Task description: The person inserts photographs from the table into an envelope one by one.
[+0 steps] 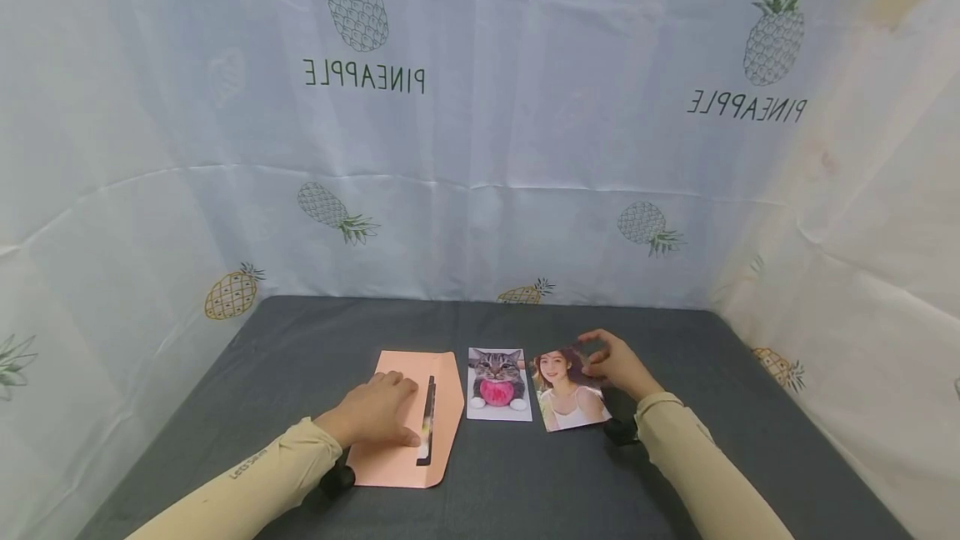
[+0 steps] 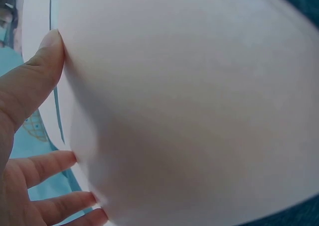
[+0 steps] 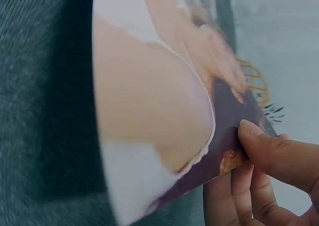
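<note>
In the head view my left hand (image 1: 375, 411) rests on a peach envelope (image 1: 450, 407), its fingers spread. A narrow dark-edged strip (image 1: 426, 423) shows at the envelope's opening beside my thumb; what it belongs to is mostly hidden. The left wrist view shows the thumb (image 2: 42, 71) and fingertips touching the envelope's pale surface (image 2: 199, 86). At the right, my right hand (image 1: 618, 367) pinches the upper right corner of a portrait photo (image 1: 573, 408), thumb (image 3: 274, 151) on its printed face, fingers behind. The photo is tilted. Between the envelope and that photo lies a cat photo (image 1: 477, 361).
Everything lies on a dark grey cloth-covered table (image 1: 510, 490). A pale curtain (image 1: 480, 132) printed with pineapples stands behind the table and at both sides. Both forearms wear cream sleeves (image 1: 262, 473), with a dark wrist device (image 1: 337, 480) beneath each.
</note>
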`<move>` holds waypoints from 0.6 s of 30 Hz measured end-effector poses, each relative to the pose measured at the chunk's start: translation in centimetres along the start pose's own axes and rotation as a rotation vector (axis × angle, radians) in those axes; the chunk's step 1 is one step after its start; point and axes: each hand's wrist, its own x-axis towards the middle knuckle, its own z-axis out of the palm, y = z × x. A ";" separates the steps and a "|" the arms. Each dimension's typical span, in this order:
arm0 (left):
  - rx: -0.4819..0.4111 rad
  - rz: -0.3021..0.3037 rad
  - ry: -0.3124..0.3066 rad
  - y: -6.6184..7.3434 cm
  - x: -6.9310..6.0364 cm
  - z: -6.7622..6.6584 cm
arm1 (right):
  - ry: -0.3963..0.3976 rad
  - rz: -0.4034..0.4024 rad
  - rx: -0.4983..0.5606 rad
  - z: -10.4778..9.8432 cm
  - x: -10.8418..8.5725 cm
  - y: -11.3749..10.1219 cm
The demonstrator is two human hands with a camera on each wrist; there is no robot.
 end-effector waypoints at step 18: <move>0.006 0.005 0.002 -0.2 0.1 0.3 | -0.004 -0.091 0.112 -1.6 -2.2 -3.0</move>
